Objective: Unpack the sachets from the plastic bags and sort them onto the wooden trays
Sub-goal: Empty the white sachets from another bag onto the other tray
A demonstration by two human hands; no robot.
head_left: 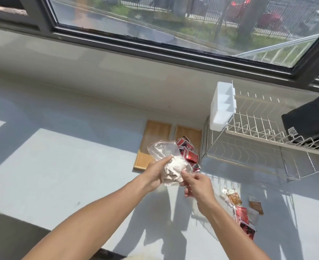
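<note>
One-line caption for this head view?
Both hands hold a clear plastic bag of pale sachets above two wooden trays.

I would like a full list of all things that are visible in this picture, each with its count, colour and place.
plastic bag: one, clear, holding pale sachets, held in the air above the trays
wooden trays: two, light brown, side by side on the counter, left of the rack
red sachets: a pile, count unclear, on the right tray
loose sachets: several, red and brown, on the counter at lower right, some in clear plastic
dish rack: one, white wire, right side
cutlery holder: one, white, hung on the rack's left end
black object: one, on the rack
counter: one, pale grey
window: one, dark frame, behind
left hand: grips the bag
right hand: pinches the bag's lower edge
</note>
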